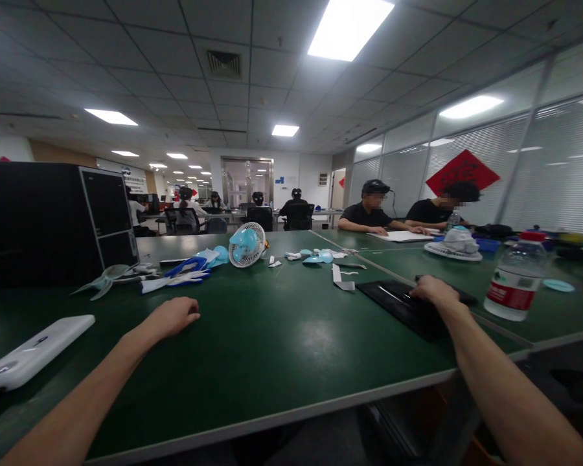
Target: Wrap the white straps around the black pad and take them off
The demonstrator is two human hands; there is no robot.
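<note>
My left hand (172,317) rests on the green table with its fingers curled in, and nothing shows in it. Blue-and-white work gloves (182,275) lie beyond it. On the right, my right hand (434,292) has bent fingers on a flat black case (393,304), seeming to grip it; the fingertips are partly hidden. A dark bar-shaped thing (459,294) lies behind that hand. Farther back, a small fan (247,244) with blue blades and a white grille sits tilted. Loose blue fan blades (318,257) and white scraps (342,278) lie beside it.
A black cabinet-like box (34,223) stands at the left, with a white rounded device (34,353) nearer me. A water bottle (517,278) stands right of my right hand. A white grille (453,251) lies behind it. Two people sit across the table (282,349).
</note>
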